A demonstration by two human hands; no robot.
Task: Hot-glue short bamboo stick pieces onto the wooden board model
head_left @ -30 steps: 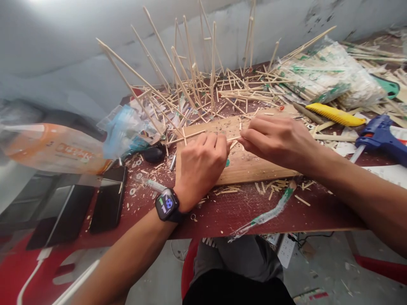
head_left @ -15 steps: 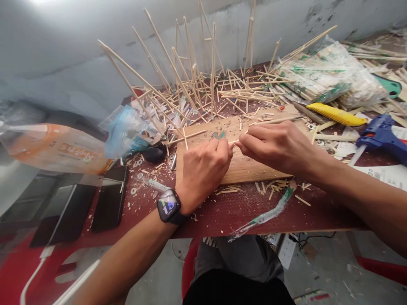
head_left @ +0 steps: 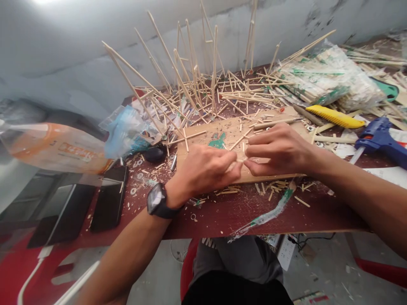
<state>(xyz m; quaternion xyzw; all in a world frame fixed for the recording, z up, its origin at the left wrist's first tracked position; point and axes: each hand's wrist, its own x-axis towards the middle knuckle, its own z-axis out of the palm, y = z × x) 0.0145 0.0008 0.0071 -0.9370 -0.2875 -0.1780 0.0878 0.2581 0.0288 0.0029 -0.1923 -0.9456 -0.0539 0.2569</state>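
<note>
My left hand (head_left: 208, 167) is closed in a pinch low over the wooden board (head_left: 206, 127), thumb and forefinger on a short thin wooden stick (head_left: 239, 161). Most of the stick is covered by the fingers. My right hand (head_left: 276, 149) meets it from the right, its thumb and fingertips closed at the other end of the stick. Just behind the fingertips, another thin stick (head_left: 241, 140) lies slanted on the board. A green patch (head_left: 217, 141) shows beside my left hand. Two crossed sticks (head_left: 185, 137) rest at the board's left end.
Thin sticks (head_left: 213, 72) stand and lie jumbled along the wall. On the right are a yellow cutter (head_left: 335, 116), a blue glue gun (head_left: 378, 135) and a plastic bag of sticks (head_left: 333, 76). Phones (head_left: 110, 199) and a plastic bottle (head_left: 57, 146) lie left.
Both hands have come down toward the board's front edge, and my left wrist has turned. The green patch and slanted stick behind my hands are now uncovered.
</note>
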